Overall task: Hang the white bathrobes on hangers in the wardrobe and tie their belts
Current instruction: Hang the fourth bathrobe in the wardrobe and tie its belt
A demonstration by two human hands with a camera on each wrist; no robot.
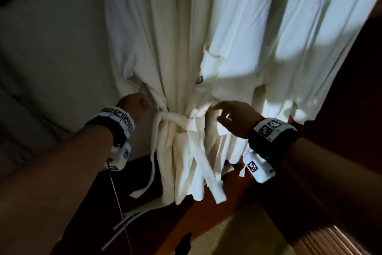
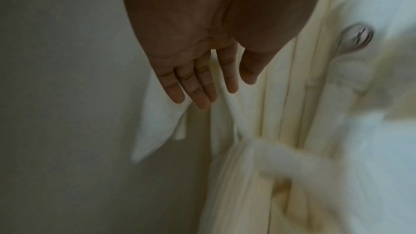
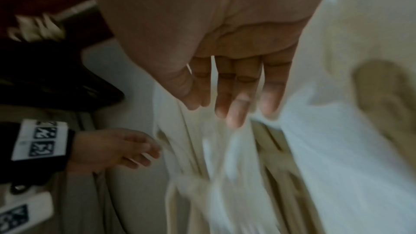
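White bathrobes hang in front of me, the left one cinched at the waist by a knotted belt whose two ends dangle down. My left hand is at the left side of that robe's waist, fingers straight, holding nothing; the left wrist view shows its fingers stretched over a fold of cloth. My right hand hovers just right of the knot with relaxed, spread fingers in front of the fabric. A second robe hangs on the right.
A pale wall or panel lies to the left. Below the robes is a dark wooden base. A thin cable hangs from my left wrist unit. Striped flooring shows at the bottom right.
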